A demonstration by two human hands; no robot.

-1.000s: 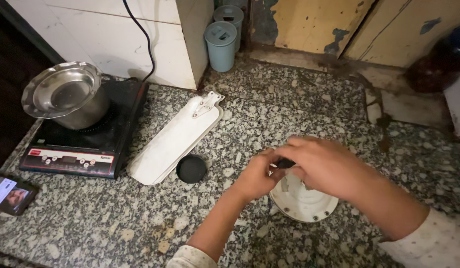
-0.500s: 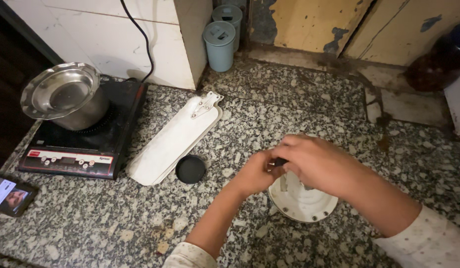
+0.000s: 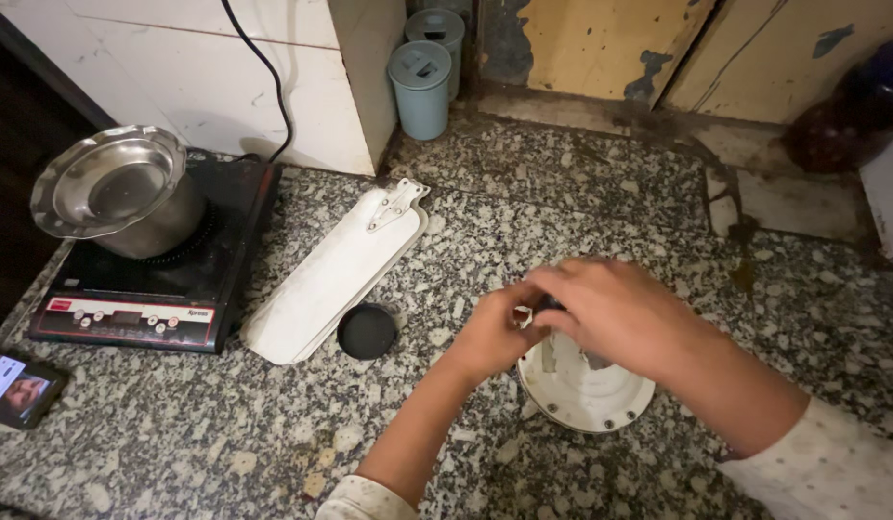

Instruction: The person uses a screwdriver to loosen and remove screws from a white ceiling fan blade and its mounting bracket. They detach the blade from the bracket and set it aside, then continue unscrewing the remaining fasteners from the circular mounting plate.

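A round white housing [image 3: 583,393] with small screws along its rim lies on the speckled granite counter [image 3: 177,433]. My left hand [image 3: 493,334] and my right hand [image 3: 615,313] meet above its far edge. Both pinch a small dark part [image 3: 546,305] with a light tip between the fingertips. My right hand covers most of the housing's top. A white fan blade [image 3: 336,272] with a metal bracket at its far end lies to the left. A black round cap [image 3: 367,330] sits beside the blade's near end.
An induction cooktop [image 3: 148,279] with a steel pot [image 3: 119,197] and plate-like lid stands at the left, its cord running up the wall. Two pale blue canisters [image 3: 419,87] stand at the back. A phone [image 3: 15,388] lies at the left edge. A dark jar [image 3: 837,120] is at right.
Both hands have stayed together over the housing, shifting only slightly. The view has drifted a little, so everything sits marginally lower and left.
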